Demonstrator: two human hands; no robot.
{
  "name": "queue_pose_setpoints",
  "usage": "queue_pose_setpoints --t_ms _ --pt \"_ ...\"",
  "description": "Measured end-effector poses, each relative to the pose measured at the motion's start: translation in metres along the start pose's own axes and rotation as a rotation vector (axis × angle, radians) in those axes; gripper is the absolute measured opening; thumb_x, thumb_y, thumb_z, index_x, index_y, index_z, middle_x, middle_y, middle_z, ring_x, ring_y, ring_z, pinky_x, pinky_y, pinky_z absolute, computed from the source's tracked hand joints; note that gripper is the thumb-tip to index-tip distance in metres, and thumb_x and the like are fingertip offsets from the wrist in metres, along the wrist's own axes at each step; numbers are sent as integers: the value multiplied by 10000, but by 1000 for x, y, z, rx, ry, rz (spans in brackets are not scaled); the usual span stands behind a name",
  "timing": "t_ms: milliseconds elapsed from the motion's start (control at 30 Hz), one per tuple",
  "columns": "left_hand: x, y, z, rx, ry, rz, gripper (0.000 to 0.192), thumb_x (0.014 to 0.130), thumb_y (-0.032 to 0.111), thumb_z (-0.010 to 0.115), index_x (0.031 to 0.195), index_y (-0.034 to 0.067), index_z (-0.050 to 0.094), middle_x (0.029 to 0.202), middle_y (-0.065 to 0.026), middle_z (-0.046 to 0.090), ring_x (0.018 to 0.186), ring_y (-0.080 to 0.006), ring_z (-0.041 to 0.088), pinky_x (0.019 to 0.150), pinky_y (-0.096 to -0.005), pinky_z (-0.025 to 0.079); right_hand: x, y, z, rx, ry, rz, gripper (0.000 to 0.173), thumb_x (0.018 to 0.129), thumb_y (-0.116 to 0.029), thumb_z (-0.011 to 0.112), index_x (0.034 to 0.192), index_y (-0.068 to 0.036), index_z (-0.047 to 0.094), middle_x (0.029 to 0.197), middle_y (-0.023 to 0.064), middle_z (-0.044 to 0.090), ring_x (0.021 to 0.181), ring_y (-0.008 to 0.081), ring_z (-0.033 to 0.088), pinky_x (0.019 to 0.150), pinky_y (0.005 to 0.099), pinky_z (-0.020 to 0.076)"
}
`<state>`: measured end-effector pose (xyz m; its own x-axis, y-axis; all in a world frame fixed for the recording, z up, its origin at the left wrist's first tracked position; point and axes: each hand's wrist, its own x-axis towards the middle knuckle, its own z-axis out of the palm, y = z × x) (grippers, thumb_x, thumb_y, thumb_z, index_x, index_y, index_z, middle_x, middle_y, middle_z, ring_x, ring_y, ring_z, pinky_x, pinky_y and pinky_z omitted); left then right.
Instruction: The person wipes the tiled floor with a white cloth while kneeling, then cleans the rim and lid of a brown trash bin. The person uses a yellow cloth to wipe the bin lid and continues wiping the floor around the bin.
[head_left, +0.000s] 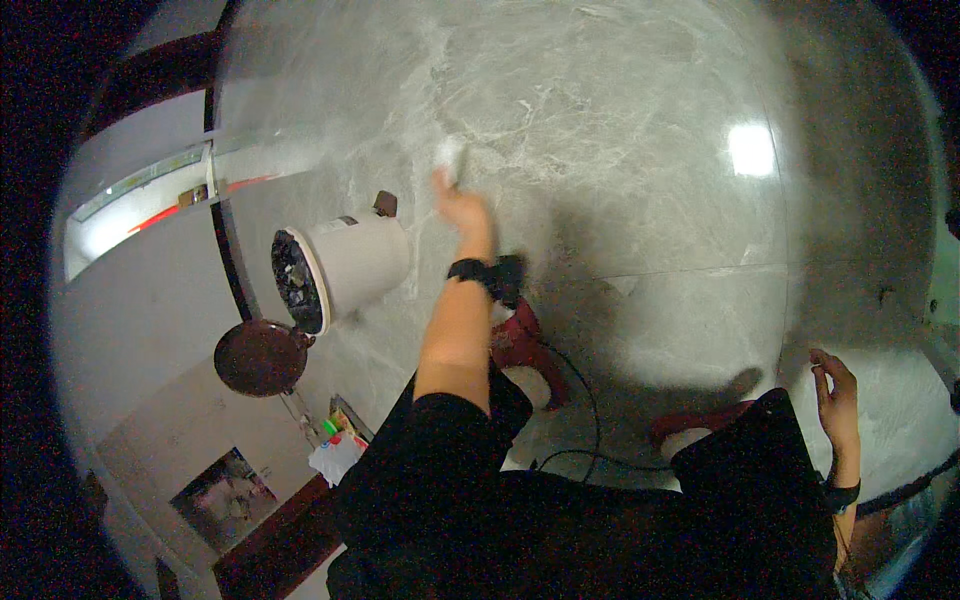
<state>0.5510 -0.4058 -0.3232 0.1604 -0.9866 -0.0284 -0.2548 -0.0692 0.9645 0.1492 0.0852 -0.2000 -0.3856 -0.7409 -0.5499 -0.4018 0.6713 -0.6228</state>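
My left hand is stretched out over the grey marbled floor, blurred by motion. At its fingertips is a small white object, too blurred to name, which looks pinched there. Left of that forearm stands a white pedal bin with a black bag liner holding some scraps. Its round brown lid is raised, and its brown pedal sticks out at the base. Out to the right, my right hand hangs beside my body, fingers loosely bent and apart, with nothing seen in it.
A black cable runs across the floor near my red slippers. A white plastic bag and other items lie by my left side. At the left stand a wall with dark skirting and a lit glass-fronted recess.
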Motion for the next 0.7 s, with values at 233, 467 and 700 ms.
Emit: queue_pose_setpoints --t_ms 233,467,700 --pt "3 -54 -118 -299 279 -515 429 887 165 522 1263 -37 565 1191 -197 602 1066 -346 584 950 -355 448 -28 7 2 27 15 95 250 981 -87 547 1197 0 639 1118 155 685 1044 261 643 926 356 493" --pt "42 -6 -24 928 -332 280 465 824 -7 510 1277 29 612 1254 -234 617 1107 -389 605 987 -379 455 -29 -5 5 -48 -47 -10 241 948 -50 553 1166 -8 646 1160 173 672 1075 336 640 957 396 484" --pt "93 166 -43 903 -806 116 430 827 -18 519 1196 116 692 1076 -219 689 904 -348 681 812 -363 528 8 -48 -62 -438 35 -144 259 900 -17 586 1153 -18 642 1142 166 671 1062 343 629 936 397 488"
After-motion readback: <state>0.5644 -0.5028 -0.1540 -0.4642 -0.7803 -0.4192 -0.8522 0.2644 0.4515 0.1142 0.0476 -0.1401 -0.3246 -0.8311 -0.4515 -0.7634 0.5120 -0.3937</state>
